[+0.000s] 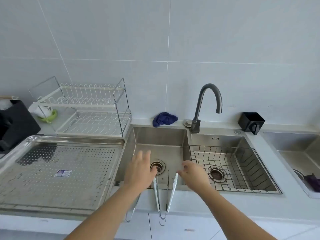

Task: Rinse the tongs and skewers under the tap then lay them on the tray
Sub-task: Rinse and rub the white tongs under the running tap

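Shiny perforated metal tray (69, 179), brushed steel sink (161, 137).

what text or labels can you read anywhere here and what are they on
Nothing can be read.
Sticker on the perforated steel tray: blue and white print, too small and blurred to read.
Right sink basin: a small dark mark on its back wall, perhaps overflow slots rather than text; I cannot tell.

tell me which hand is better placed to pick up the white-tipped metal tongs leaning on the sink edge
Probably the right hand: its fingers sit by one tip of the white-tipped metal tongs. The left hand is spread open over the steel sink drain.
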Available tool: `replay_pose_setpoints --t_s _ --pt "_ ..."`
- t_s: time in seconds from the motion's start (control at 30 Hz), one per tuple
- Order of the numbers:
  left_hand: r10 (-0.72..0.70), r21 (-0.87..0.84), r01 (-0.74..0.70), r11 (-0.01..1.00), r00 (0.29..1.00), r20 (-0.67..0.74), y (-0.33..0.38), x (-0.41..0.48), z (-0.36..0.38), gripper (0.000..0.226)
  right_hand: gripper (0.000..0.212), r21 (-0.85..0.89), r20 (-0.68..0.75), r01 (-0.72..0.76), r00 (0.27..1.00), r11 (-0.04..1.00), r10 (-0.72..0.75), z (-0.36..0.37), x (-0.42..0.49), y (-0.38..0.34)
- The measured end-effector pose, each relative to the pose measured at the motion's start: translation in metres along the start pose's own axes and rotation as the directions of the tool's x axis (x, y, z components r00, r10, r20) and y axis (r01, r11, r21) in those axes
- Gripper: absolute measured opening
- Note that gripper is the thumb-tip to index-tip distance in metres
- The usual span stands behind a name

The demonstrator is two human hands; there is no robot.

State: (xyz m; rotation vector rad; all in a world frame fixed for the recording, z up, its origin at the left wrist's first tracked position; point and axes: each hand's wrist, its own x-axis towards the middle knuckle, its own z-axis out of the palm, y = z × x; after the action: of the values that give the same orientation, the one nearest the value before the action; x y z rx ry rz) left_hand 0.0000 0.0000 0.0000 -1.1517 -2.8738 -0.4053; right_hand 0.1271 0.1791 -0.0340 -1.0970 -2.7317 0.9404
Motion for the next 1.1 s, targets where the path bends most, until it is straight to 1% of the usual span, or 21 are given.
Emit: replay_pose_setpoints --t_s 0.1,0.13,0.17,0.2,0.3,0.4,0.47,0.53,0.6,0.7,0.87,0.9,0.97,1.0,1.1 --pt "-0.113 -0.161 0.128 0.979 0.989 0.097 -0.002 -0.008 0.019 0.021 0.036 0.032 0.035 -0.113 0.993 0.993 0.112 0.019 -0.003 0.01" --pt "-0.165 -0.166 0.189 0.968 0.975 0.147 -0.003 -0.012 0.026 0.024 0.029 0.023 0.066 -0.151 0.987 0.988 0.149 0.025 -0.007 0.012" --pt "-0.19 -0.186 0.223 0.957 0.965 0.179 -0.003 -0.015 0.036 0.033 0.024 0.018 0.076 -0.169 0.983 0.985 0.167 0.033 -0.007 0.015" --pt "-0.218 -0.22 0.267 0.938 0.95 0.224 -0.003 -0.018 0.043 0.037 0.023 0.022 0.088 -0.19 0.978 0.981 0.188 0.038 -0.009 0.017" --pt "-0.272 -0.295 0.351 0.889 0.921 0.279 -0.003 -0.021 0.063 0.038 0.034 0.023 0.1 -0.22 0.971 0.975 0.217 0.055 -0.009 0.023" --pt "-0.344 -0.309 0.433 0.846 0.888 0.304 0.002 -0.022 0.08 0.046 0.041 0.02 0.125 -0.258 0.959 0.966 0.254 0.066 -0.012 0.022" --pt "-0.377 -0.309 0.469 0.828 0.872 0.313 0.006 -0.022 0.087 0.04 0.045 0.053 0.129 -0.289 0.951 0.956 0.28 0.071 -0.012 0.021" --pt "-0.397 -0.31 0.501 0.808 0.852 0.34 0.011 -0.021 0.092 0.03 0.047 0.058 0.137 -0.306 0.945 0.95 0.296 0.075 -0.012 0.018" --pt "-0.406 -0.296 0.514 0.805 0.841 0.357 0.014 -0.021 0.097 0.023 0.044 0.051 0.157 -0.308 0.942 0.95 0.297 0.078 -0.013 0.015" --pt "-0.425 -0.264 0.535 0.802 0.823 0.376 0.016 -0.023 0.104 0.021 0.038 0.049 0.182 -0.325 0.933 0.945 0.311 0.084 -0.014 0.012" --pt "-0.443 -0.29 0.556 0.779 0.816 0.372 0.017 -0.027 0.111 0.012 0.032 0.058 0.208 -0.33 0.927 0.942 0.312 0.09 -0.013 0.006" --pt "-0.45 -0.3 0.557 0.774 0.818 0.358 0.017 -0.028 0.112 0.014 0.031 0.074 0.21 -0.329 0.928 0.942 0.308 0.091 -0.012 0.006" --pt "-0.463 -0.323 0.558 0.764 0.823 0.328 0.017 -0.03 0.114 0.029 0.03 0.098 0.21 -0.325 0.931 0.94 0.3 0.093 -0.013 0.006" --pt "-0.465 -0.337 0.557 0.759 0.826 0.318 0.017 -0.031 0.115 0.031 0.03 0.108 0.207 -0.326 0.931 0.939 0.3 0.094 -0.013 0.006" --pt "-0.467 -0.361 0.55 0.753 0.833 0.297 0.017 -0.032 0.114 0.016 0.027 0.13 0.193 -0.329 0.934 0.935 0.301 0.094 -0.016 0.005"
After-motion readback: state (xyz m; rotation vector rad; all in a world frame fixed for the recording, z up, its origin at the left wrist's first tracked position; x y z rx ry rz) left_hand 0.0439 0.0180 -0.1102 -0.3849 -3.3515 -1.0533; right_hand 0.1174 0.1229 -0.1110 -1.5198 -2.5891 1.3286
